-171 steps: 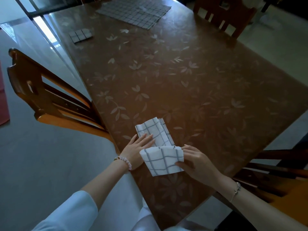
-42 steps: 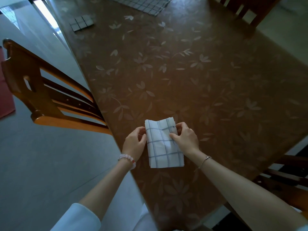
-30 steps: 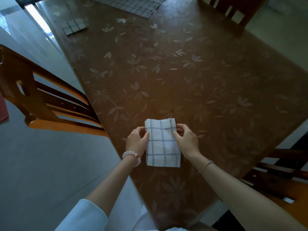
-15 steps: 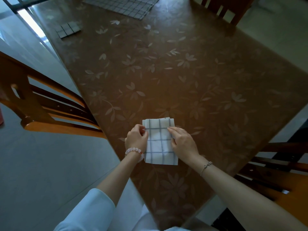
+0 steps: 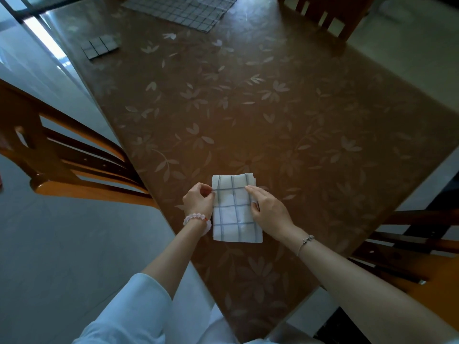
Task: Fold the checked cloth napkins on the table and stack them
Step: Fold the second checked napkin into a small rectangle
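— What's worn on the left arm?
— A pale blue sleeve [image 5: 129,311], pushed up, and a pink bead bracelet [image 5: 197,218].
— The right?
— A thin silver chain [image 5: 305,242], arm bare.

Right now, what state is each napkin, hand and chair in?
Near napkin: folded into a narrow rectangle, flat on the table.
Small napkin: folded, lying alone.
Far napkins: spread unfolded.
Left hand: pinching near napkin's left edge.
Right hand: pressing its right side.
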Available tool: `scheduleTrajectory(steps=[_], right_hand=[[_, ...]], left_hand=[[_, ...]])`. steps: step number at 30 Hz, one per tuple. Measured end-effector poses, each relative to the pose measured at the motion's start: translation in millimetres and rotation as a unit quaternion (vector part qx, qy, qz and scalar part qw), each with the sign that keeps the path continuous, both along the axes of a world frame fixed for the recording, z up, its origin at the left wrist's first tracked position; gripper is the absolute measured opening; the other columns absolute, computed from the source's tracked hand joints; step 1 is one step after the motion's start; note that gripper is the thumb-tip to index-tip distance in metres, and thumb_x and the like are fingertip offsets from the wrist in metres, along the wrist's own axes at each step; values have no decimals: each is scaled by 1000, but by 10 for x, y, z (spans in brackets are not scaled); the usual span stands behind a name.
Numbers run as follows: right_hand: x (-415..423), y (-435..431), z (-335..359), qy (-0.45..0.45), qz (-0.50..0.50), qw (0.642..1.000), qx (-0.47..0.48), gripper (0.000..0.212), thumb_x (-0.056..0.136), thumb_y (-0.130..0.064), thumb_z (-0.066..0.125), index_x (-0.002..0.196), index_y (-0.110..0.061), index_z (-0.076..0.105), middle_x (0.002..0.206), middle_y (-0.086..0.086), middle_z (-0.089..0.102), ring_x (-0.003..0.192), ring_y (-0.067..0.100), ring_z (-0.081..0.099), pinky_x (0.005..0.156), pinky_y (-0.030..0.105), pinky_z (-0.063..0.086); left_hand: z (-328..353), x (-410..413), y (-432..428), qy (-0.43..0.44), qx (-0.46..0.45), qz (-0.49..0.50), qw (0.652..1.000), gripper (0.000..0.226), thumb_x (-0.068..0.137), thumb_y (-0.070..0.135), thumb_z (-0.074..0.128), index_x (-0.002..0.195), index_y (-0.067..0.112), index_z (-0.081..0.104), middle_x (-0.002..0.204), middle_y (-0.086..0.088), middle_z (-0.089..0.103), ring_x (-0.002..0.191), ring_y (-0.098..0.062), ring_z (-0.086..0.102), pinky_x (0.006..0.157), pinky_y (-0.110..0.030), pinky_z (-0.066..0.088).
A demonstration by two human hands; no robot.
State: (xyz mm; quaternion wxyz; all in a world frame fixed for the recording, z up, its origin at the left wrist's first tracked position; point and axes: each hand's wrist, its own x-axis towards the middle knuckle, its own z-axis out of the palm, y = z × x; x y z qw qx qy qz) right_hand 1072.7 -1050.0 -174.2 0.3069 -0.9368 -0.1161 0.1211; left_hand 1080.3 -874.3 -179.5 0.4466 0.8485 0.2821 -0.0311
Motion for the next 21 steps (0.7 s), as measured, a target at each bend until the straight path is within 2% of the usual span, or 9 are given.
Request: scheduleTrajectory(steps=[3,7,12,16,18,20,21], right_hand=[[14,4,8,-6,15,999,-27,47,94,-9,42,140,-14,39,145,0,40,135,12,33,114,32,26],[12,-22,-60,-25,51,992,-113,49,95,-12,39,143,-16,33,148,-2,35,139,12,26,116,34,14],[-12,-48,-84,-25,71,983,-165,49,95,-15,37,144,-18,30,150,-3,31,140,17,22,117,40,11],[40,-76,-68,-33,87,976,-195,50,93,-14,39,143,-23,33,148,-7,35,137,15,27,116,45,9],[85,-96,-29,-39,100,974,-201,52,91,-10,41,141,-25,36,145,-10,39,134,15,29,116,47,10],[115,-115,4,-35,112,972,-204,54,89,-6,41,140,-26,38,144,-11,40,131,16,30,115,47,11],[124,-124,14,-34,115,972,-202,54,90,-5,40,139,-26,38,144,-11,40,131,16,31,115,47,11]], left_hand=[[-20,32,17,-2,8,-9,1000,14,83,12,64,96,10,63,93,-4,65,86,-15,58,72,-23,45],[-61,65,17,-13,59,-58,997,14,83,15,65,95,12,60,91,-2,64,83,-15,59,71,-25,48],[-85,76,22,-18,87,-87,992,9,85,21,62,92,17,60,87,3,63,79,-14,59,65,-27,50],[0,-26,96,-40,9,-58,997,8,87,17,58,95,14,61,88,-1,64,82,-15,60,72,-29,52],[73,-196,194,-20,-37,-60,997,11,90,16,53,92,16,63,81,-1,64,74,-14,60,63,-27,51],[153,-428,299,48,-176,-38,983,21,93,18,46,88,17,67,67,-1,61,62,-15,55,50,-23,44],[195,-543,341,96,-253,-28,962,28,95,24,42,89,16,68,63,-2,58,59,-15,53,49,-23,40]])
